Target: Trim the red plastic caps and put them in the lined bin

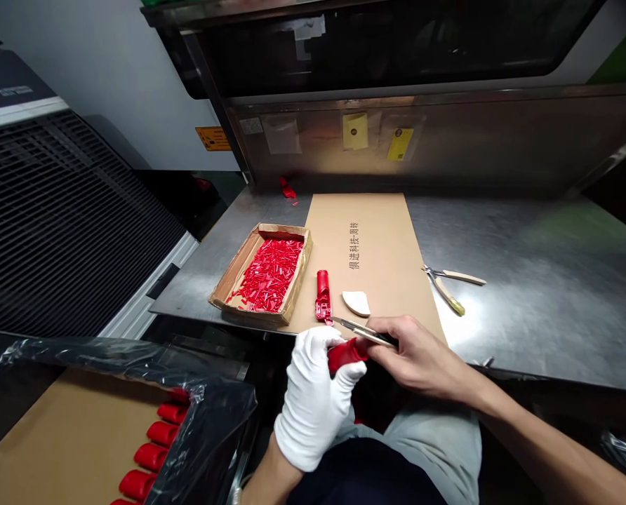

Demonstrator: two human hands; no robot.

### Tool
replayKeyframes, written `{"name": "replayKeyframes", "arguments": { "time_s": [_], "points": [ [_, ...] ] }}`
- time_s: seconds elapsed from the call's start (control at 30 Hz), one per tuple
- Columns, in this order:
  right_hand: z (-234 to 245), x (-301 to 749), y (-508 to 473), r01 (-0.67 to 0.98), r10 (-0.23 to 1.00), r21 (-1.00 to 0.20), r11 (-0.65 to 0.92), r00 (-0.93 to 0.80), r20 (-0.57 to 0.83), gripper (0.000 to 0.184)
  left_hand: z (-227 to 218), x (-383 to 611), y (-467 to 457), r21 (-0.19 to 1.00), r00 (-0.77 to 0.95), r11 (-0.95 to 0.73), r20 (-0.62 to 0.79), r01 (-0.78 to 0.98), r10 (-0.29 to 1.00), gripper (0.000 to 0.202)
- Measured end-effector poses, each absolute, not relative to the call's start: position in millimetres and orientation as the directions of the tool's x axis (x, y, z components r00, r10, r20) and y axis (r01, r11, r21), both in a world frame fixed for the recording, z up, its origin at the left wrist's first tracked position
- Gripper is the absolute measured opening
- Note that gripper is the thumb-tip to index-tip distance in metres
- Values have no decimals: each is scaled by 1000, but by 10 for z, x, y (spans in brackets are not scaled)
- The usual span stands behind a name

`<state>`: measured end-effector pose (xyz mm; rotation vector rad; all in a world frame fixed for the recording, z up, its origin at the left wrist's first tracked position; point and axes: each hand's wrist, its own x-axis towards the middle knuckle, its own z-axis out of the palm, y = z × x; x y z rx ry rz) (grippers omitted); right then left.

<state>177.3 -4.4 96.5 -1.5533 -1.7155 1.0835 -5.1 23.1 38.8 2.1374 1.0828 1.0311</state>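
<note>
My left hand (313, 400), in a white glove, is closed around a red plastic part (344, 356) just in front of the table edge. My bare right hand (415, 358) grips a utility knife (365, 331), its thin blade pointing left above the red part. The right fingertips are close to the red part's right end; whether they touch it I cannot tell. Beyond the hands, another red plastic part (322, 294) lies on a cardboard sheet (381, 259). Beside it is a white wedge-shaped piece (356, 303).
A shallow cardboard box (297, 298) of small red scraps stands left of the sheet. Pliers-like cutters (444, 280) lie open on the metal table (528, 301). Red bits (288, 188) lie at the back. At lower left, a plastic-lined box (71, 435) holds several red parts in a row.
</note>
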Motion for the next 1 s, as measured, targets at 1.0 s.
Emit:
{"name": "replayKeyframes", "arguments": {
  "time_s": [1.0],
  "points": [
    [871, 1924, -480, 920, 918, -300, 251, -128, 376, 27, 331, -180, 272, 878, 422, -461, 373, 127, 826, 18]
  ]
}}
